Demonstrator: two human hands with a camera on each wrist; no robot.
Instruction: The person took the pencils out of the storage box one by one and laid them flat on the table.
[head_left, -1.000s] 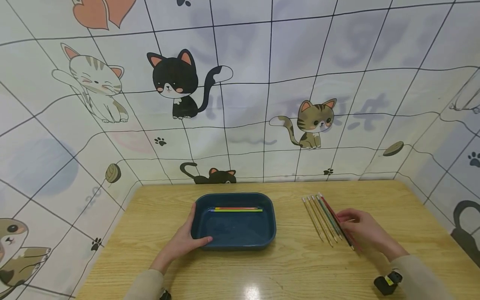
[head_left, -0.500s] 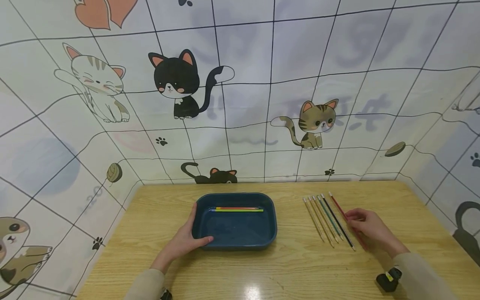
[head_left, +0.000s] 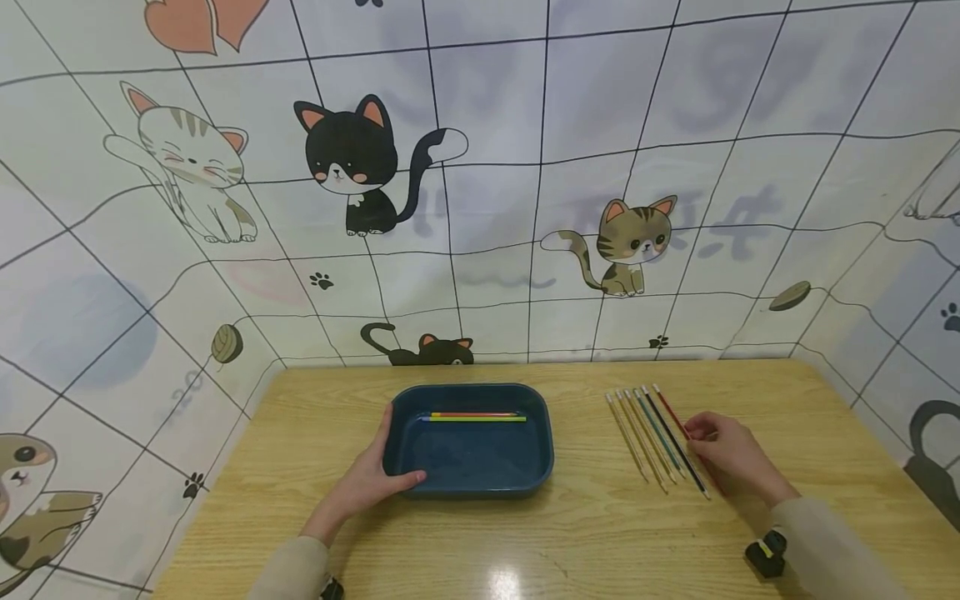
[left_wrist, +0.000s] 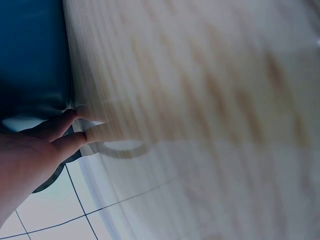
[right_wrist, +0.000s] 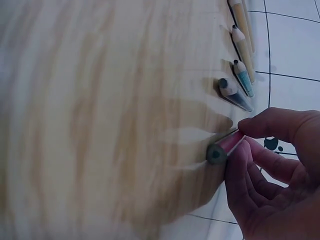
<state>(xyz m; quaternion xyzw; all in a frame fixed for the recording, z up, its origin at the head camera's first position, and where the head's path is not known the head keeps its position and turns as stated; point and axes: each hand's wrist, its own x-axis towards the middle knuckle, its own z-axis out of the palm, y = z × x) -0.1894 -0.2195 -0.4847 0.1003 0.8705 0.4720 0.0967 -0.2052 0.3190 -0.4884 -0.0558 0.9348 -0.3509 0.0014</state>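
My left hand holds the left front corner of a dark blue tray, thumb at the front rim and fingers along the left side. The same hand touches the tray in the left wrist view. Inside the tray lie a red-orange pencil and a yellow-green pencil. On the right, my right hand pinches a red pencil between thumb and fingertips. In the right wrist view this pencil appears nearly end-on.
Left of the red pencil, a black pencil, a teal pencil and several natural-wood pencils lie side by side on the wooden table. A wall covering with printed cats rises behind and beside the table.
The red pencil shifted right, away from the black one, then came slightly back left with my right hand. My left hand and the tray stay in place.
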